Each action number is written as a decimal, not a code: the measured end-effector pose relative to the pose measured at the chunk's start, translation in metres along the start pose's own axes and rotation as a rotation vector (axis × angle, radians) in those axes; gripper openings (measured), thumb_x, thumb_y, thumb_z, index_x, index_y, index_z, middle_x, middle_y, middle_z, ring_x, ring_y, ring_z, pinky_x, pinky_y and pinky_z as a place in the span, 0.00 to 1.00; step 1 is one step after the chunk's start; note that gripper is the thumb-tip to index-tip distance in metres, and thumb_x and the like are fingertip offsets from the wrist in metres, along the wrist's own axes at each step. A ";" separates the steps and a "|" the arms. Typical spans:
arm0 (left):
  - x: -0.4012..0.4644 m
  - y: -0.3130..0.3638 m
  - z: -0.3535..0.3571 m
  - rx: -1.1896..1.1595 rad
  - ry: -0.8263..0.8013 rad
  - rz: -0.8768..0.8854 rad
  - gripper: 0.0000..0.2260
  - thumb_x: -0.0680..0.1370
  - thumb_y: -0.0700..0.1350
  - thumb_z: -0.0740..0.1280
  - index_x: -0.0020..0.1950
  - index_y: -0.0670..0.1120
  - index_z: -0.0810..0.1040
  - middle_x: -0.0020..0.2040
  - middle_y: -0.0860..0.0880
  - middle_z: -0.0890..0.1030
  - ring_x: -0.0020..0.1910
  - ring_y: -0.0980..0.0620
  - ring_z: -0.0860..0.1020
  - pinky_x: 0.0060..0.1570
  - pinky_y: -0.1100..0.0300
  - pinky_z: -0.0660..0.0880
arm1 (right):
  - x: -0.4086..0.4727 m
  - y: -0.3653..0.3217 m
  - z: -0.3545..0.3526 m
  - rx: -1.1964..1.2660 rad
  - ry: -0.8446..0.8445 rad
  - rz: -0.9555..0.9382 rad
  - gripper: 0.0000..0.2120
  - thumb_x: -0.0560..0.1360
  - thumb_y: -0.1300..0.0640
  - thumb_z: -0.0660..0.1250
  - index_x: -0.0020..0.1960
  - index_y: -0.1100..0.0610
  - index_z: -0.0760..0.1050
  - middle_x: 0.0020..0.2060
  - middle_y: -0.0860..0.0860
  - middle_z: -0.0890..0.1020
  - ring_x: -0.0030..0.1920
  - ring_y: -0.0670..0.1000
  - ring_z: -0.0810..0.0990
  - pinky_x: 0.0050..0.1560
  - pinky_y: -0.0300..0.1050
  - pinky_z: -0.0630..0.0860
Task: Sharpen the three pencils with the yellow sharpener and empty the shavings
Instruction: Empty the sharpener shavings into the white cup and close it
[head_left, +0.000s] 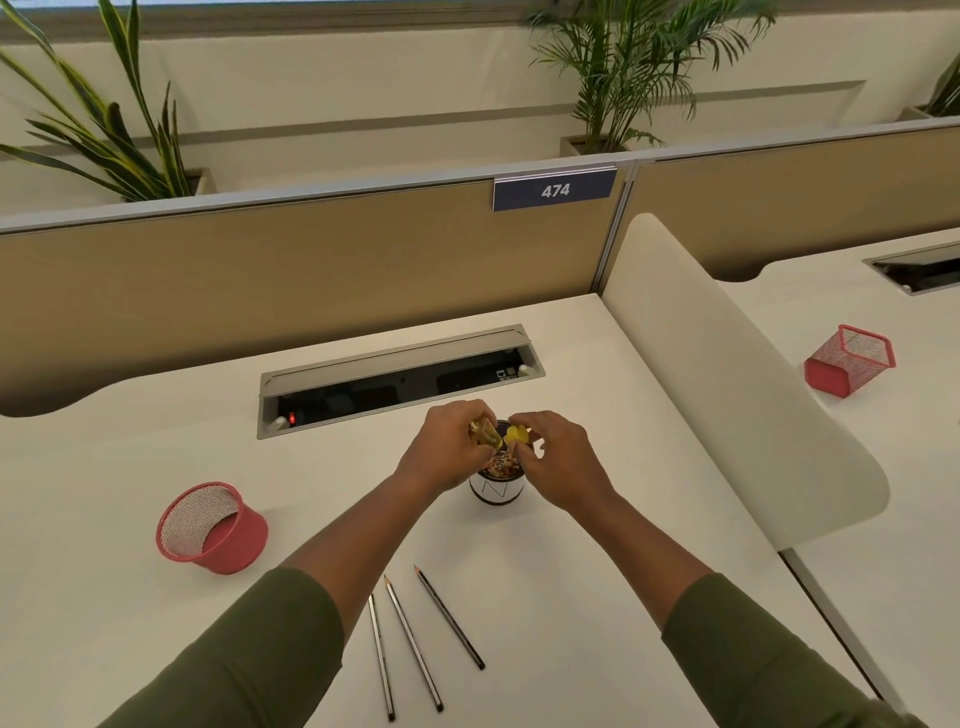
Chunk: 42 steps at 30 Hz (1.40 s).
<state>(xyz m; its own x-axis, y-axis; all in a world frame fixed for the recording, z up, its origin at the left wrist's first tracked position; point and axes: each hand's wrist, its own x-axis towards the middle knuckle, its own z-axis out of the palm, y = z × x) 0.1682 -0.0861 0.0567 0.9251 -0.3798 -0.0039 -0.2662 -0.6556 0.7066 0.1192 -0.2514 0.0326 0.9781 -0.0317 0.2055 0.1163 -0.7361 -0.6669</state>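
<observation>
Both hands hover over a small white cup filled with pencil shavings. My left hand grips the clear yellow body of the sharpener, tilted over the cup's mouth. Beside it my right hand pinches the sharpener's separate yellow cap. Three grey pencils lie side by side on the white desk near the front edge, between my forearms, their points facing away from me.
A round red mesh holder lies tipped on the desk at left. An open cable tray is set into the desk behind the cup. A cream divider panel stands at right, with a square red mesh holder on the neighbouring desk.
</observation>
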 end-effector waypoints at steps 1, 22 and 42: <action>0.000 -0.001 0.000 -0.015 0.010 -0.007 0.11 0.69 0.43 0.75 0.48 0.50 0.79 0.46 0.51 0.81 0.48 0.50 0.79 0.43 0.62 0.77 | -0.001 -0.001 0.001 0.006 0.001 -0.003 0.14 0.76 0.59 0.68 0.62 0.56 0.77 0.54 0.53 0.82 0.52 0.49 0.79 0.50 0.40 0.77; -0.013 0.000 0.007 0.026 0.107 0.051 0.28 0.76 0.45 0.69 0.73 0.55 0.64 0.60 0.45 0.80 0.57 0.48 0.78 0.58 0.51 0.77 | -0.005 0.006 0.003 -0.012 0.097 -0.028 0.14 0.76 0.56 0.69 0.61 0.57 0.78 0.54 0.52 0.82 0.50 0.47 0.79 0.48 0.35 0.74; -0.052 -0.007 -0.007 -0.748 0.204 -0.388 0.10 0.72 0.40 0.72 0.51 0.44 0.75 0.48 0.41 0.81 0.44 0.46 0.83 0.43 0.53 0.82 | -0.024 -0.027 0.005 0.492 -0.007 0.300 0.09 0.75 0.58 0.70 0.54 0.50 0.78 0.47 0.45 0.83 0.48 0.41 0.82 0.49 0.36 0.79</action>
<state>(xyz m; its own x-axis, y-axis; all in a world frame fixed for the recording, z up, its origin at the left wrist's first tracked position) 0.1238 -0.0579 0.0568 0.9631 -0.0470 -0.2651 0.2605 -0.0861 0.9616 0.0933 -0.2272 0.0418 0.9816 -0.1851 -0.0473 -0.1013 -0.2943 -0.9503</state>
